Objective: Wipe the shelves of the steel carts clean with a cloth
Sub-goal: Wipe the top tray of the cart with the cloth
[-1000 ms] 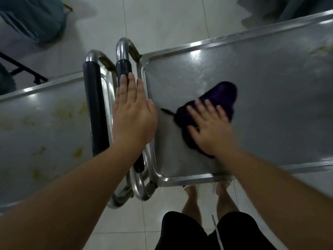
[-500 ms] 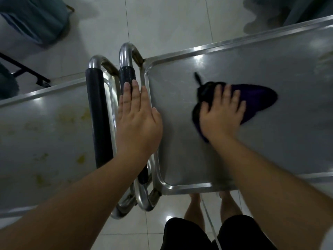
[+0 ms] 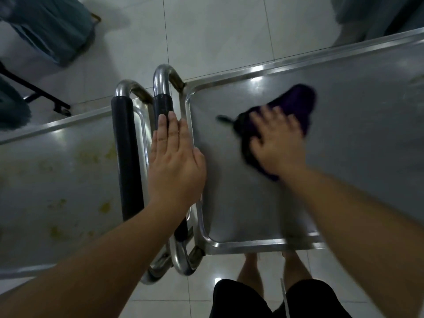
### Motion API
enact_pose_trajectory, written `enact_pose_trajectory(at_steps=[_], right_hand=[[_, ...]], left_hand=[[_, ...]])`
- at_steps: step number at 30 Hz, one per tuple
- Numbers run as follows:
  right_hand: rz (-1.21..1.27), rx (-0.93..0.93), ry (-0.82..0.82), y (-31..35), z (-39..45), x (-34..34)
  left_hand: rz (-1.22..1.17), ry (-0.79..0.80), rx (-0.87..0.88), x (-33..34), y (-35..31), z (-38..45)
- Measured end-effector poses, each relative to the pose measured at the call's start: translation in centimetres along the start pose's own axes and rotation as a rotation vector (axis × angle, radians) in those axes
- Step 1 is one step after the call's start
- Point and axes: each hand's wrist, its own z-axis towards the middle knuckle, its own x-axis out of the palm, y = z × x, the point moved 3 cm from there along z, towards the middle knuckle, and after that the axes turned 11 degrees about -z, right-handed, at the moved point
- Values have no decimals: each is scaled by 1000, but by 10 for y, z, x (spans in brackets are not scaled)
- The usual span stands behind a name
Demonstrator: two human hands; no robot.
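Dim, glare on steel, right hand motion-blurred.

The left hand lay flat, fingers straight and together, forearm reaching in from the lower left. The right hand, blurred, seemed spread palm-down, its forearm extended from the lower right.

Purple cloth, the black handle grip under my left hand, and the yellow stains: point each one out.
purple cloth (image 3: 298, 99), head view, the far bunched end beyond the fingers.
black handle grip (image 3: 163, 104), head view, its bare upper end.
yellow stains (image 3: 105, 207), head view, one blotch on the left cart's shelf.
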Motion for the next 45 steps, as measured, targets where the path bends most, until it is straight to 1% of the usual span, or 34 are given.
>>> enact_pose_trajectory(at_steps=[3, 5, 7, 8, 10, 12, 14, 15, 18, 19, 21, 23, 26, 27, 28, 29, 31, 33, 35, 36, 37, 38, 39, 40, 41, 42, 45], right_hand=[[22, 349, -13, -96, 21, -17], [74, 620, 1, -133, 34, -25], [122, 843, 12, -144, 49, -29], [132, 909, 11, -141, 58, -31], [153, 944, -7, -123, 78, -33], [153, 866, -19, -89, 96, -32], [122, 698, -11, -40, 109, -30], [91, 578, 6, -13, 111, -28], [-20, 109, 67, 86, 90, -19], [-17, -33, 80, 118, 75, -15], [14, -260, 119, 162, 43, -11], [-1, -423, 158, 177, 16, -8], [-33, -597, 147, 159, -1, -6], [-37, -600, 139, 147, 1, -4], [-31, -555, 129, 132, 7, -3], [-15, -466, 108, 112, 17, -2], [1, -207, 53, 61, 48, -7], [14, 129, 0, -1, 79, -17], [61, 469, -9, -53, 104, -28], [96, 596, 8, -67, 114, -32], [116, 685, 21, -73, 121, -34], [119, 733, 26, -71, 127, -35], [116, 736, 25, -62, 130, -34], [110, 691, 22, -47, 132, -33], [97, 602, 17, -26, 132, -31], [76, 480, 17, -1, 130, -28], [17, 24, 63, 88, 112, -20]], left_hand=[[2, 3, 3, 1, 0, 0], [-4, -6, 7, 1, 0, -1], [-8, -14, 12, 0, 0, -2], [-14, -18, 11, 0, 0, -2], [-22, -19, 14, 0, 1, -2], [-16, -19, 18, 1, 2, -2], [-13, -28, 15, 1, 3, -2], [-14, -31, 16, 1, 3, -1], [-8, -48, 19, 3, 1, -2], [-1, -60, 23, 3, 2, -1], [7, -74, 47, 2, 3, 2], [16, -70, 91, 2, 5, 4], [51, -50, 75, 1, 4, 2], [56, -50, 59, 1, 2, 0], [42, -48, 44, 1, 0, -1], [21, -43, 33, 1, -1, -1], [-11, -43, 24, 0, -1, -2], [-25, -45, 28, -1, -1, -1], [-36, -41, 29, -1, -1, -2], [-45, -39, 25, -1, -1, -2], [-54, -35, 20, -1, 0, -2], [-63, -28, 17, -1, 0, -2], [-67, -20, 13, -2, 0, -2], [-70, -18, 10, -3, 0, -2], [-73, -19, 8, -4, 1, -2], [-75, -19, 11, -4, 1, -1], [-63, -28, 16, -2, 1, -2]])
